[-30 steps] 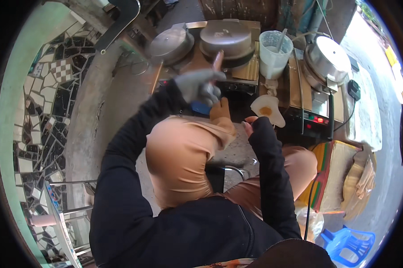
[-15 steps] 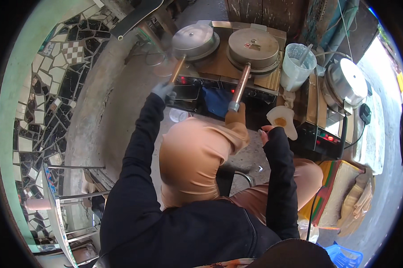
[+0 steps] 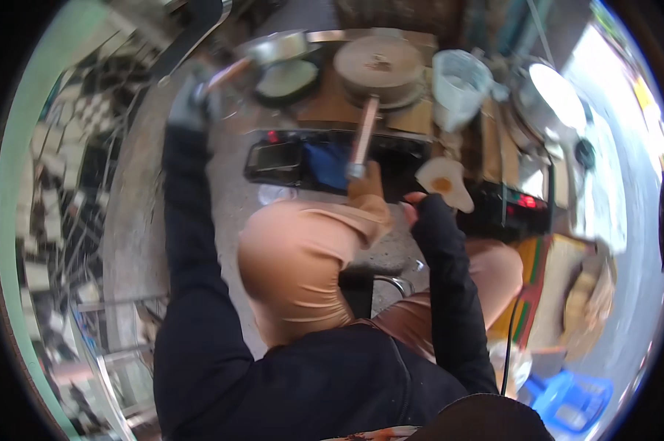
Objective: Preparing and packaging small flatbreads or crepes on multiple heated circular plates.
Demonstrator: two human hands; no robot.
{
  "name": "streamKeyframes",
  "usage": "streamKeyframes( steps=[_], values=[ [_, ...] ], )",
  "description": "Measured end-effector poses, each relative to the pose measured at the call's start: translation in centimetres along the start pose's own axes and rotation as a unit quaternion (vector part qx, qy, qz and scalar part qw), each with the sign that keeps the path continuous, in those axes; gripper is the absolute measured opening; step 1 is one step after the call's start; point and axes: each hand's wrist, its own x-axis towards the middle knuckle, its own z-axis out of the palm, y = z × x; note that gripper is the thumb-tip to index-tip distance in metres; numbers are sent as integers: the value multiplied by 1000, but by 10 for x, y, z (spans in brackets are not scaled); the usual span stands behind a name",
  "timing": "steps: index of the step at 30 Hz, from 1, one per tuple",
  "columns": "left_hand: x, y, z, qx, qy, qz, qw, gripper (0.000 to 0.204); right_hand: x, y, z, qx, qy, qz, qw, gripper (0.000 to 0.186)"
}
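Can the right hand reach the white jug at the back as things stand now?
Probably yes. The right hand holds a small white dish, but the white jug stands just beyond with nothing between.

You stand over a bare concrete floor [image 3: 229, 213]; to your left a wall [image 3: 60, 176] of broken black-and-white tile rises behind a pale green edge [image 3: 30, 147]; a metal rack [image 3: 104, 345] sits low left; a blue plastic stool [image 3: 575, 400] sits low right; strong daylight washes the right side.
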Motion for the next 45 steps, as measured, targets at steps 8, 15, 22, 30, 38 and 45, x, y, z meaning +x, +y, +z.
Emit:
streamKeyframes(
  steps=[8, 15, 22, 30, 38, 45],
  values=[
    [-148, -34, 50, -134, -84, -610, 776, 32, 4, -9, -10, 26, -19, -14, 999, 22],
    [-20, 44, 122, 259, -12, 101, 960, 45, 0, -7, -27, -16, -3, 5, 1000, 21],
    [38, 302, 150, -188, -390, 93, 897, 41, -7, -1, -23, -16, -13, 11, 1000, 27],
    [-10, 390, 172, -127, -663, 76, 734, 37, -47, 18, 6, -26, 69, 0, 997, 24],
    [-9, 372, 231, -22, -576, 233, 783, 38, -104, 28, 11, -148, -78, -77, 983, 25],
    [-29, 374, 268, 57, -663, 168, 727, 42, -127, 22, 5, -120, -129, -17, 984, 28]
  ],
)
